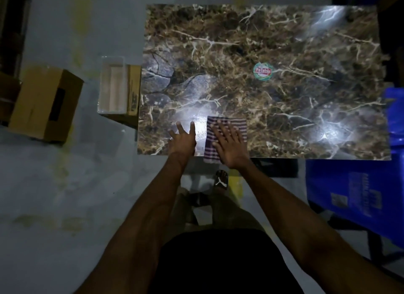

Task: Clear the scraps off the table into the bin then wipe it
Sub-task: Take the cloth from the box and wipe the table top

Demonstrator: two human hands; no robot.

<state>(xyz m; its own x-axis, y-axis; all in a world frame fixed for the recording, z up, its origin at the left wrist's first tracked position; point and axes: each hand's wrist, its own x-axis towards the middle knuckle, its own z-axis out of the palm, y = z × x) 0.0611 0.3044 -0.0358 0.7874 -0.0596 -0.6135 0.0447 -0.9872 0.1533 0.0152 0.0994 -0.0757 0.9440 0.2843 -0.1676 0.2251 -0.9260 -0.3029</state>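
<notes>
A brown marble-patterned table (284, 42) fills the upper middle of the head view. A purple-and-white striped cloth (238, 124) lies at its near edge, one end hanging over the rim. My right hand (228, 144) presses flat on the cloth with fingers spread. Just left of the cloth, my left hand (183, 138) rests flat on the bare tabletop, fingers straight. A round green-and-red sticker (263, 71) sits on the table's middle. A clear plastic bin (112, 86) stands beside the table's left edge on a cardboard box.
A second cardboard box (46, 103) lies on the grey floor at far left. A blue plastic chair (354, 184) stands at the table's right near corner. My sandalled foot (221, 180) shows below the table edge.
</notes>
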